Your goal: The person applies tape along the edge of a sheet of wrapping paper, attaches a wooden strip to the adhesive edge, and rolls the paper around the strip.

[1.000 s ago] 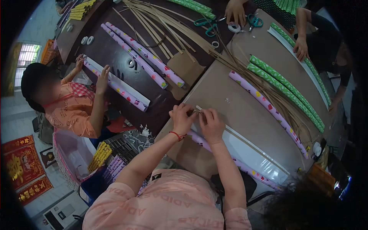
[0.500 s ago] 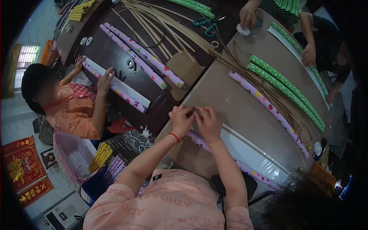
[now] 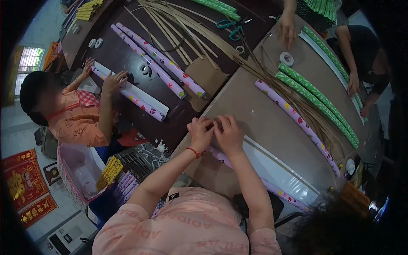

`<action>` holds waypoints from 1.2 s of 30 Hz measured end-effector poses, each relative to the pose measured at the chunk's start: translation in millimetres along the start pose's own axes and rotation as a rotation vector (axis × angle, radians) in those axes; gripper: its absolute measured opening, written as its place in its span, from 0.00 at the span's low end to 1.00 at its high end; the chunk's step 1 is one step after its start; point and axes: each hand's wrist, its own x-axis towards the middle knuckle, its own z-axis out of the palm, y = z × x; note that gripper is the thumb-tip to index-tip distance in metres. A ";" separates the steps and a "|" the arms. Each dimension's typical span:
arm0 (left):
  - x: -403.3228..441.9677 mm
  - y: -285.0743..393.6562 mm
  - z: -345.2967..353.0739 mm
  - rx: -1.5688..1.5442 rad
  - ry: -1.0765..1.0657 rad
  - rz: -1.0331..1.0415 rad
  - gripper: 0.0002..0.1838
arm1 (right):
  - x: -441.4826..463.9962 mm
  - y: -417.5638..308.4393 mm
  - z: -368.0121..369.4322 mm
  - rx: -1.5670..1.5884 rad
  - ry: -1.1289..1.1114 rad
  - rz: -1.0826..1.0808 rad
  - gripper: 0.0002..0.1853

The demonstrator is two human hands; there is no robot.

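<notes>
My left hand (image 3: 200,132) and my right hand (image 3: 229,134) meet at the near table's left edge, fingertips pinched close together over the end of a partly rolled sheet. What the fingers hold is too small and hidden to make out. From beneath my right hand the white sheet (image 3: 272,163), with a thin tan strip (image 3: 278,160) along it, runs to the lower right. Its near edge is a pink patterned roll (image 3: 274,189). Farther right lie a finished pink roll (image 3: 293,114) and two green rolls (image 3: 318,100).
Opposite, on the left, a person in orange (image 3: 80,114) handles a pink roll (image 3: 144,106). Another person's hand (image 3: 287,32) is above a tape roll (image 3: 287,58). Scissors (image 3: 235,30) and wooden strips (image 3: 182,29) lie at the top. A basket (image 3: 76,170) stands lower left.
My hands have drawn slightly closer together. The tape roll at the upper right now lies on the table, with the co-worker's hand off it. The right-hand person's hands moved down along a green roll.
</notes>
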 end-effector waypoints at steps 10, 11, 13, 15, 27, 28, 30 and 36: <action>0.4 7.6 -3.4 -0.013 -0.026 -0.027 0.08 | -10.7 10.6 -16.8 -0.075 -0.034 -0.065 0.11; 0.6 7.4 -2.9 -0.014 -0.014 -0.025 0.08 | -10.8 12.1 -16.4 -0.076 -0.034 -0.065 0.11; 1.1 7.6 -3.2 -0.013 -0.002 -0.022 0.08 | -10.9 15.0 -13.5 -0.097 -0.028 -0.099 0.10; 1.9 8.3 -4.2 -0.006 -0.028 -0.035 0.08 | -12.1 16.5 -11.0 -0.115 -0.027 -0.098 0.10; 2.3 7.5 -2.8 -0.026 -0.030 -0.033 0.07 | -10.4 17.2 -6.5 -0.144 -0.001 -0.105 0.09; 2.0 6.8 -2.3 -0.025 -0.029 -0.034 0.07 | -10.8 17.4 -5.8 -0.122 -0.001 -0.093 0.10; 1.3 5.3 -0.8 -0.038 -0.013 -0.020 0.07 | -12.9 17.7 -4.6 -0.126 0.016 -0.088 0.10; 1.7 6.4 -3.7 -0.058 -0.031 -0.012 0.07 | -14.3 15.2 -4.0 -0.108 0.060 -0.044 0.10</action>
